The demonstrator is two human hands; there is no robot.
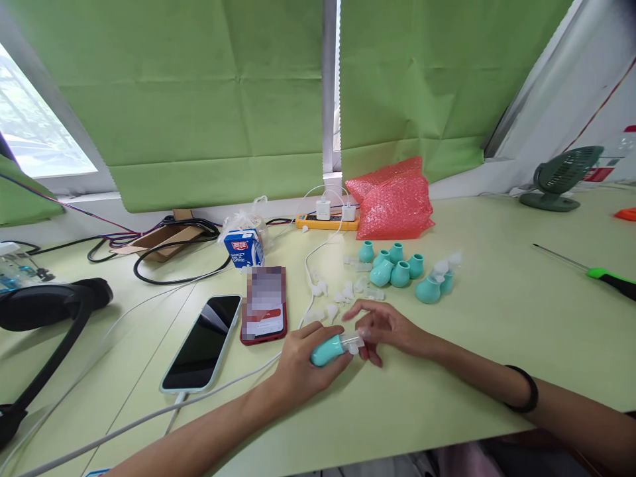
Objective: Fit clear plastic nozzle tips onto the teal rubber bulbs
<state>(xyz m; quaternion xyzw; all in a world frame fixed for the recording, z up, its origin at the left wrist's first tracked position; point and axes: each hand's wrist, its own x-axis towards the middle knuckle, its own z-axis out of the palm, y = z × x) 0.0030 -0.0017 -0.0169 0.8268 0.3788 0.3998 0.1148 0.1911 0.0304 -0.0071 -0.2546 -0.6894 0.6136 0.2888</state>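
Observation:
My left hand (308, 361) is wrapped round a teal bulb (326, 351), which lies tilted with a clear tube (350, 341) pointing right. At the tube's end is a small whitish tip. The fingers of my right hand (382, 331) touch that end; its index finger is stretched out, while the thumb and another finger are close to the tip. Beyond the hands lie several small clear and white pieces (348, 291). Several teal bulbs (400, 273) stand and lie behind them, and a teal bulb with a whitish piece (428, 289) sits farther right.
Two phones (201, 344) and a white cable (223, 386) lie left. A headset (82, 301), milk carton (244, 250), yellow power strip (311, 222) and red bubble wrap (395, 205) stand around the back and left. A screwdriver (591, 272) and small fan (561, 177) are right.

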